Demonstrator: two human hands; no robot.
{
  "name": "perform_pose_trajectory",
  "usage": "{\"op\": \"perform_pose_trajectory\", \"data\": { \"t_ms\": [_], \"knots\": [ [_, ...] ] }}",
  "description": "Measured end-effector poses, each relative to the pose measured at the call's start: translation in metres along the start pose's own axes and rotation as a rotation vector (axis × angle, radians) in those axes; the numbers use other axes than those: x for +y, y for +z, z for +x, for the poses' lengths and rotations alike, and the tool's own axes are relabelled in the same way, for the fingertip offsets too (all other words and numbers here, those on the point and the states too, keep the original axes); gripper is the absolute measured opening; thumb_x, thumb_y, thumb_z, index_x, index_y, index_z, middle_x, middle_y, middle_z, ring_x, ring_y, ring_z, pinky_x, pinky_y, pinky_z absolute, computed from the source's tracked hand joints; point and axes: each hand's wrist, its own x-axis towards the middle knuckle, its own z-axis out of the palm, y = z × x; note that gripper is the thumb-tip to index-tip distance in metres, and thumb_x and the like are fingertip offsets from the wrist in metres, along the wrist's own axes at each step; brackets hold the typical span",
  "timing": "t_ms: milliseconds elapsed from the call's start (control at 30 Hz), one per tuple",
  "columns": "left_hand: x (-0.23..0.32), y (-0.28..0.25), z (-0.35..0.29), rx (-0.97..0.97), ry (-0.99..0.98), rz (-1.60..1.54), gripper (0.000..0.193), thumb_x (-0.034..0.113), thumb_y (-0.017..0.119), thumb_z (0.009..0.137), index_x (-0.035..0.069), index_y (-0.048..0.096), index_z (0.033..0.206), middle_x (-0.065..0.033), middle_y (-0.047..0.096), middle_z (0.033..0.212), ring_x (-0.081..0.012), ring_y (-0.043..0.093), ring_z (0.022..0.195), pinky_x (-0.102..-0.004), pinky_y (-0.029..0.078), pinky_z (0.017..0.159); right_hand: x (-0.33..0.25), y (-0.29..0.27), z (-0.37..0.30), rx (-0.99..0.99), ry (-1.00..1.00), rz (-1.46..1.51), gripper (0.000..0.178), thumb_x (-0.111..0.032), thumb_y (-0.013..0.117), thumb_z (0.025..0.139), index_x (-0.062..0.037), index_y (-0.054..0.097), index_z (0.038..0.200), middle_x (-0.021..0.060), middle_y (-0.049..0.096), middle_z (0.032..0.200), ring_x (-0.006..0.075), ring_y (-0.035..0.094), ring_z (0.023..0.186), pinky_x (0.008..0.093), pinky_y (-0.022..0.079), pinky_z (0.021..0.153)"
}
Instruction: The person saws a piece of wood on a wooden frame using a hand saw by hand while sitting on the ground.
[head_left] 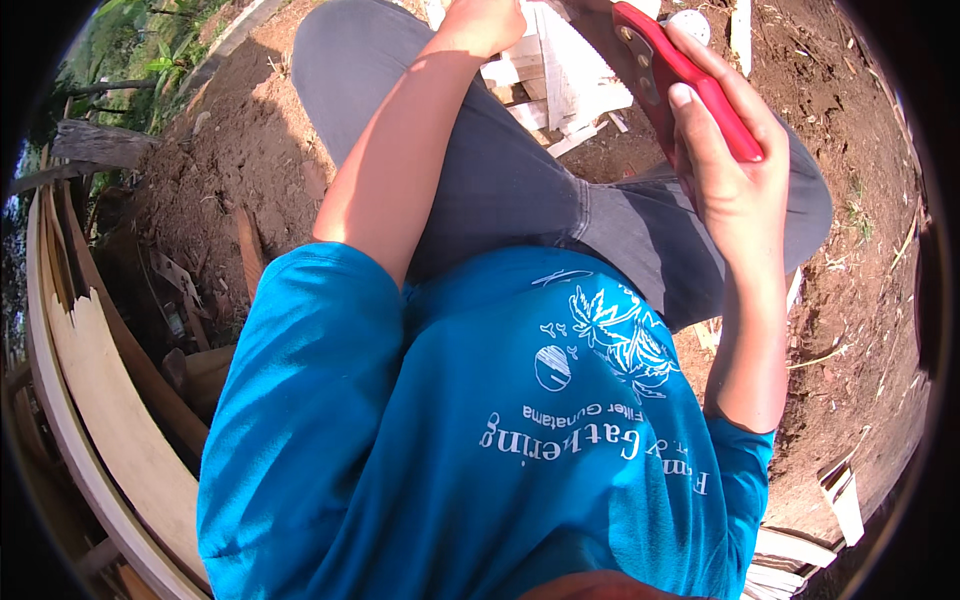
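My right hand (735,165) is wrapped round the red handle (690,80) of a handsaw, thumb along its near side. From the handle the saw's blade (625,65) runs up and to the left, its toothed edge facing the pale wood pieces, and it leaves the picture at the top. My left hand (487,25) is closed beyond my left knee, partly cut off by the top edge. What its fingers hold, if anything, is hidden. Pale wood offcuts (560,75) lie on the ground between my legs, just beyond my lap.
Long pale boards (105,390) lie along the left side, one with a splintered end. A weathered timber (105,143) rests at the far left near green plants. Bare brown soil (850,310) stretches to the right, with wood strips (790,560) at the lower right.
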Motion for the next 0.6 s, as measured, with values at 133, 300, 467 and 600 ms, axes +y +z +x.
{"op": "perform_pose_trajectory", "data": {
  "t_ms": [133, 300, 467, 600],
  "knots": [
    [-0.008, -0.032, 0.006, 0.177, 0.019, 0.358, 0.046, 0.028, 0.032, 0.112, -0.002, 0.065, 0.120, -0.0118, 0.071, 0.105, -0.0201, 0.068, 0.091, -0.0352, 0.058, 0.079, -0.023, -0.030, -0.055, 0.023, -0.155, -0.274, 0.043, -0.018, 0.062, 0.101, -0.0024, 0.062, 0.141, 0.0140, 0.067, 0.134, 0.0184, 0.066, 0.116, 0.0294, 0.051, 0.099],
    [0.017, 0.009, -0.012, 0.084, 0.155, 0.572, 0.040, 0.024, 0.037, 0.110, -0.002, 0.064, 0.122, -0.0119, 0.072, 0.105, -0.0205, 0.069, 0.091, -0.0336, 0.058, 0.081, -0.011, -0.008, -0.010, 0.025, -0.074, -0.097, 0.040, -0.019, 0.067, 0.099, -0.0030, 0.065, 0.136, 0.0072, 0.069, 0.116, 0.0109, 0.062, 0.098, 0.0243, 0.047, 0.087],
    [0.019, 0.012, -0.004, -0.009, 0.453, 1.344, 0.034, 0.020, 0.043, 0.108, -0.002, 0.065, 0.121, -0.0130, 0.072, 0.103, -0.0239, 0.071, 0.094, -0.0355, 0.059, 0.079, 0.034, 0.038, 0.085, -0.020, -0.264, 0.152, 0.033, 0.004, 0.058, 0.094, 0.0033, 0.066, 0.127, 0.0137, 0.071, 0.115, 0.0184, 0.067, 0.108, 0.0285, 0.052, 0.095],
    [0.004, -0.008, 0.016, 0.141, -0.065, 0.097, 0.031, 0.020, 0.046, 0.107, -0.002, 0.063, 0.121, -0.0136, 0.071, 0.105, -0.0236, 0.071, 0.094, -0.0351, 0.059, 0.079, 0.005, 0.021, 0.039, -0.028, -0.084, 0.067, 0.035, -0.007, 0.064, 0.096, 0.0014, 0.066, 0.129, 0.0104, 0.071, 0.118, 0.0142, 0.064, 0.107, 0.0286, 0.050, 0.095]
  ]
}}
